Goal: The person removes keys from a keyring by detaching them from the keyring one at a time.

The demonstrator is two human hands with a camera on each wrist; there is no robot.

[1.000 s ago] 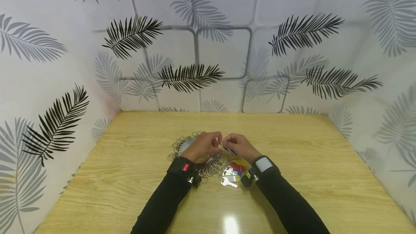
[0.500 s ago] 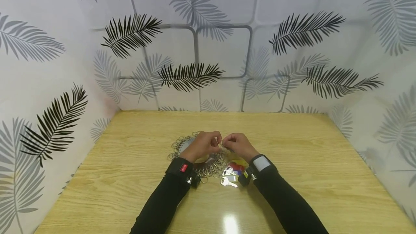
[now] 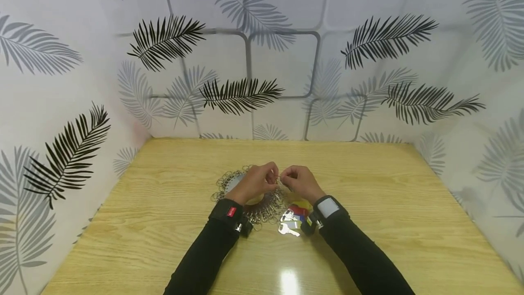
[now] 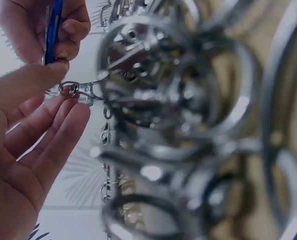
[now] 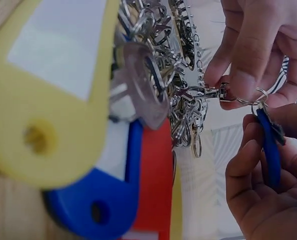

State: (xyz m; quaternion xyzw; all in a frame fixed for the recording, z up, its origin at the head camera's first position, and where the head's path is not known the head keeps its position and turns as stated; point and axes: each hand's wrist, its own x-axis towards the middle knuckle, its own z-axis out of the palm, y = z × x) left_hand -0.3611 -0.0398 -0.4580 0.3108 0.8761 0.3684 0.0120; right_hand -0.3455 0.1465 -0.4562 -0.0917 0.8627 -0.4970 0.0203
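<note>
Left hand (image 3: pixel 254 185) and right hand (image 3: pixel 302 183) meet near the table's middle, fingertips close together, above the right edge of the clasp ring cluster (image 3: pixel 262 215). Left thumb and fingers pinch a metal swivel clasp (image 5: pixel 222 92) by its split ring (image 5: pixel 245 102) end. Right fingers narrow, gripping a blue key tag (image 5: pixel 270 155), thin metal piece (image 4: pixel 48 35) lying against it. Tag's top touches the split ring; can't tell if it's threaded on.

Cluster circles a grey disc (image 3: pixel 232 181), partly under the left hand. Just right of it, loose pile: yellow tag (image 3: pixel 301 204), red tag (image 3: pixel 298 210), another blue tag (image 5: pixel 101 210), shiny keys (image 3: pixel 289 230). Right wrist view shows yellow and blue tags up close, holes facing down. Wood-grain table (image 3: pixel 380 195), leaf-print wall (image 3: pixel 282 69) behind. Black sleeves (image 3: pixel 201 254), wrist straps on both arms.
</note>
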